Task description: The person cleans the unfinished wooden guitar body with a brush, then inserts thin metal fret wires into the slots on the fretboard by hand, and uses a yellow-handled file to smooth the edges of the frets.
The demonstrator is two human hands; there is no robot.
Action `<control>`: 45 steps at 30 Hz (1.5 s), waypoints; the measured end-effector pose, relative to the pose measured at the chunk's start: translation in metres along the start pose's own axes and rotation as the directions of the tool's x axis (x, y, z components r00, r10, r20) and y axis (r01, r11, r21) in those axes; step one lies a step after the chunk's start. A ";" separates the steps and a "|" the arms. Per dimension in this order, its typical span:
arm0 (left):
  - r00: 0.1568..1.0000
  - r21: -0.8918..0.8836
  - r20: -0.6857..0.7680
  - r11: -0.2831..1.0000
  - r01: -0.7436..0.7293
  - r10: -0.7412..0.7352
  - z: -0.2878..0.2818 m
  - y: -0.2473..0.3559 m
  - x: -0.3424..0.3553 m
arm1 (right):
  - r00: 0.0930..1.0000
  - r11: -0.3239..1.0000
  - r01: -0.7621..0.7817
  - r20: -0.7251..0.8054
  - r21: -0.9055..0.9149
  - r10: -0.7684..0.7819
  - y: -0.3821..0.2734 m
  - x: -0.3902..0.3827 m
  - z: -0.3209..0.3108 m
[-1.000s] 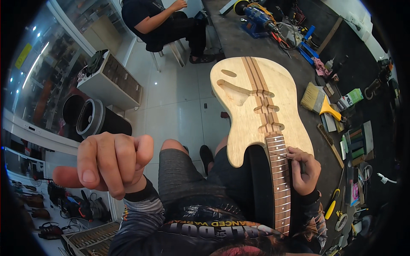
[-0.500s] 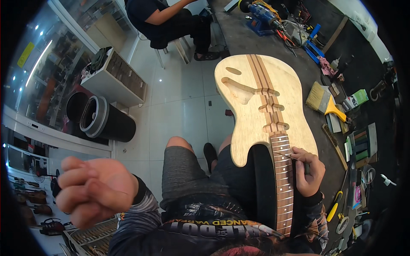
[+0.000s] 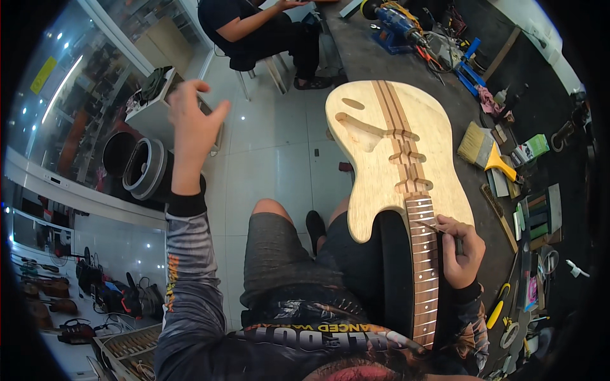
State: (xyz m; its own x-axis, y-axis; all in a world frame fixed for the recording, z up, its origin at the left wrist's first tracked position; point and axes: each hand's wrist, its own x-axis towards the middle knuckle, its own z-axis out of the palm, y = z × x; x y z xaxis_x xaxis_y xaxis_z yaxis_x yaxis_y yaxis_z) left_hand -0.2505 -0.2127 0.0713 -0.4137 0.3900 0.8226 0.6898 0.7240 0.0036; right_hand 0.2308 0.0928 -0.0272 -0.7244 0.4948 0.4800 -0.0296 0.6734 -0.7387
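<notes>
Though workbench (image 3: 356,54) dark, floor (image 3: 273,171) pale.

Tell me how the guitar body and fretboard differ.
The guitar body is broad and curved; the fretboard is long and narrow. The guitar body is mostly pale with darker stripes; the fretboard is brown. The guitar body has carved cavities; the fretboard has crosswise frets. Both look wooden.
</notes>
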 end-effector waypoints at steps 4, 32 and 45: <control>0.856 -0.731 0.328 -0.467 0.498 0.400 -0.039 0.031 -0.017 | 1.000 0.999 0.002 0.015 -0.037 -0.002 -0.003 -0.003 -0.004; 0.316 -0.012 0.931 0.852 0.524 -0.182 0.184 0.021 -0.322 | 0.998 0.999 0.048 0.034 -0.022 -0.048 -0.001 0.003 -0.005; 0.373 -0.064 0.912 0.842 0.535 -0.168 0.194 0.032 -0.318 | 0.997 0.997 0.064 0.048 -0.049 -0.062 -0.001 0.002 -0.006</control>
State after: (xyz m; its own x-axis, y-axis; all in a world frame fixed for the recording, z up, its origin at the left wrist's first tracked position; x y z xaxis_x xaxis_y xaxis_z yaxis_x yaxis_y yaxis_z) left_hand -0.2120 -0.2031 -0.3001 -0.8124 0.5432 -0.2122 0.3976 0.7821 0.4798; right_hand 0.2341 0.0964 -0.0226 -0.7533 0.4252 0.5017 -0.0422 0.7300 -0.6821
